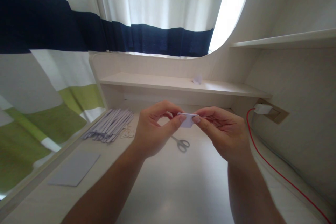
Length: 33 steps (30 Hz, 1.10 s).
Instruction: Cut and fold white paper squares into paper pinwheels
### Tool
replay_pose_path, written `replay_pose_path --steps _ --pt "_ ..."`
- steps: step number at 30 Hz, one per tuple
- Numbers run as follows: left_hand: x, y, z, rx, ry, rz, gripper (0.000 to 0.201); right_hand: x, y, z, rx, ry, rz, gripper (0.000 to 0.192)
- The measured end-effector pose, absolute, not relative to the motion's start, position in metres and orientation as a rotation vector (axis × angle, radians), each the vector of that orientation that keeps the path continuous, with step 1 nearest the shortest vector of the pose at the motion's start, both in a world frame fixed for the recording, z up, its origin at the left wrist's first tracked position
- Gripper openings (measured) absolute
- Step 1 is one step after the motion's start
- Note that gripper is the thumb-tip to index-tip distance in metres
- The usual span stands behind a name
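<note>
A small piece of pale paper (187, 121) is held up above the desk, its top edge folded or rolled over. My left hand (159, 126) pinches its left end between thumb and fingers. At the other end, my right hand (223, 127) grips it the same way. Below and behind the hands lies a pair of grey scissors (182, 144), its blades partly hidden by my left hand. Left of my left hand rests a pile of thin folded paper strips (110, 124), with small pale bits (127, 132) beside it.
A flat stack of paper (75, 168) lies at the desk's left side. Across the back runs a low shelf (162, 83) bearing a crumpled scrap (197, 79). On the right, a white charger (262, 109) with a red cable (279, 172) is plugged into the wall. Striped curtains (157, 10) hang behind.
</note>
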<state>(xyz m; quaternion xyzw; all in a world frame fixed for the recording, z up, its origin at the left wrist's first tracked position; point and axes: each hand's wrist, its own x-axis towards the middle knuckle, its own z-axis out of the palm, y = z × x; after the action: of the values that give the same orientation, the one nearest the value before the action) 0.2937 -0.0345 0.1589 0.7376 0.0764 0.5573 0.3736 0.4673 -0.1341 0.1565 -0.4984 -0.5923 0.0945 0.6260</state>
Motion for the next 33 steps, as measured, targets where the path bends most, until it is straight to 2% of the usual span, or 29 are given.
replay_pose_path --steps 33 --pt "0.2931 -0.0335 0.158 1.848 0.183 1.402 0.001 0.4647 -0.1358 0.1611 -1.142 -1.346 0.201 0.003"
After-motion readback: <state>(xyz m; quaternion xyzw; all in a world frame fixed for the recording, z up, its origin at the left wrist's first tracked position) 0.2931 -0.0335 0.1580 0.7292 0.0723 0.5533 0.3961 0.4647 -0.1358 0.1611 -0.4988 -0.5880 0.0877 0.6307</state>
